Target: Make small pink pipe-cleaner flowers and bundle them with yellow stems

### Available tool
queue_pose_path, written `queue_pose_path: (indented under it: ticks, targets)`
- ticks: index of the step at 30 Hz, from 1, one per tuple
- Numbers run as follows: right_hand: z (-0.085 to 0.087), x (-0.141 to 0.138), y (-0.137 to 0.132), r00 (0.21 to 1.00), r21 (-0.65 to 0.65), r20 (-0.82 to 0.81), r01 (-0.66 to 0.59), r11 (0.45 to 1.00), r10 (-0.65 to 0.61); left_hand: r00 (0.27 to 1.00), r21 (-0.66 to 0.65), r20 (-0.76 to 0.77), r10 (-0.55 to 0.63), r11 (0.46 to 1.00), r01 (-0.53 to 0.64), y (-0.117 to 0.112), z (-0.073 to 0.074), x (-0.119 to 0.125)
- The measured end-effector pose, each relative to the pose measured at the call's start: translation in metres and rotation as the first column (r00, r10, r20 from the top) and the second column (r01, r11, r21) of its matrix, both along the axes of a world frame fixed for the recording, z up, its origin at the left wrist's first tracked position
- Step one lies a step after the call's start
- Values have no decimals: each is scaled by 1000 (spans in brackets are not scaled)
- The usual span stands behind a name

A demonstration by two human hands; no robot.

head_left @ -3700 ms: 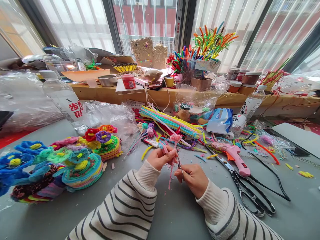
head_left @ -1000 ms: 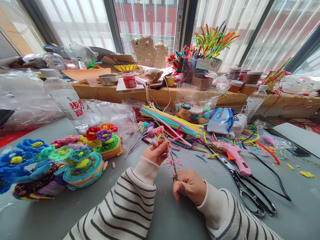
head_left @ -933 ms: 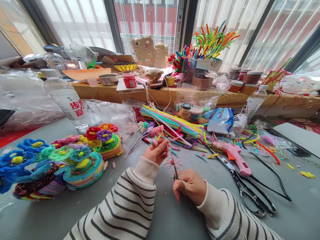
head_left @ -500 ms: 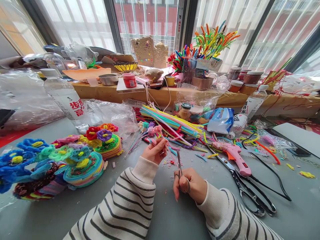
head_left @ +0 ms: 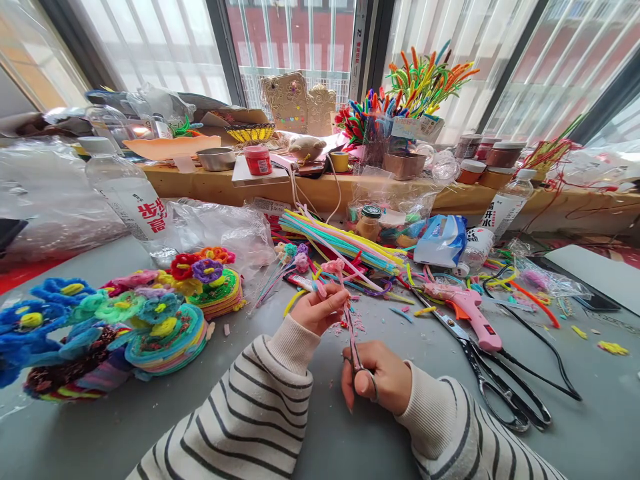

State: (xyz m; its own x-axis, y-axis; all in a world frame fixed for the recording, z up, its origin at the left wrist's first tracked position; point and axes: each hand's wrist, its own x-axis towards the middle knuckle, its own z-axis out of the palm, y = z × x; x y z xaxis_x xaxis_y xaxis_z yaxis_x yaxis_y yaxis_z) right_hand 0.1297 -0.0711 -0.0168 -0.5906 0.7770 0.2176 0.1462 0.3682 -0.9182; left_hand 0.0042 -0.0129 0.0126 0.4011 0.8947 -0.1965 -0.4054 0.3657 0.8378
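Note:
Pinched in the fingers of my left hand point(head_left: 320, 310) is a pink pipe-cleaner flower point(head_left: 333, 267), its fuzzy head sticking up above the fingertips. My right hand point(head_left: 381, 375) grips small scissors point(head_left: 353, 343), thumb and fingers through the loops. The blades point up and reach the pink piece beside my left fingertips; the exact contact is too small to make out. Pink and red fluff trimmings point(head_left: 357, 323) lie scattered on the grey table point(head_left: 330, 427) behind the scissors. Several finished small flowers on stems point(head_left: 295, 252) lie beyond my left hand.
Pipe-cleaner flower pots point(head_left: 165, 333) stand at the left. To the right lie a pink glue gun point(head_left: 475, 313) with its black cord and large black-handled scissors point(head_left: 493, 377). Bundled pipe cleaners point(head_left: 340, 240), water bottles point(head_left: 127, 193) and a blue packet point(head_left: 440, 240) sit farther back.
My left hand has shifted slightly right with the pink flower, turning its head upright. The scissor blades have come together and tilted left, closer to the left fingertips.

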Motion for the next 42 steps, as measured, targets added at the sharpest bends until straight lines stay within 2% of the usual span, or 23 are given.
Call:
queue_pose_path:
  ticks: [5, 12, 16, 22, 29, 35, 42]
  targets:
    - [-4, 0, 1, 999, 2, 6, 51, 999, -51, 999, -48, -6, 50, 998, -50, 3, -1, -1]
    - [1, -1, 1, 984, -86, 77, 168, 982, -162, 989, -43, 22, 145, 989, -144, 1, 2, -3]
    - [0, 1, 1, 986, -94, 80, 151, 984, -144, 983, -43, 92, 161, 987, -158, 1, 5, -5]
    - [4, -1, 0, 1000, -38, 17, -2, 999, 3, 997, -46, 45, 56, 997, -53, 1, 5, -4]
    - [2, 1, 0, 998, -24, 56, -1, 1000, 2, 999, 5, -11, -44, 999, 45, -2, 5, 0]
    - [-3, 0, 1, 998, -24, 46, 42, 999, -40, 1000, 18, -12, -12, 1000, 13, -2, 3, -1]
    - [0, -1, 1, 985, -116, 81, 160, 980, -151, 996, -26, 28, 79, 997, -78, -1, 3, -3]
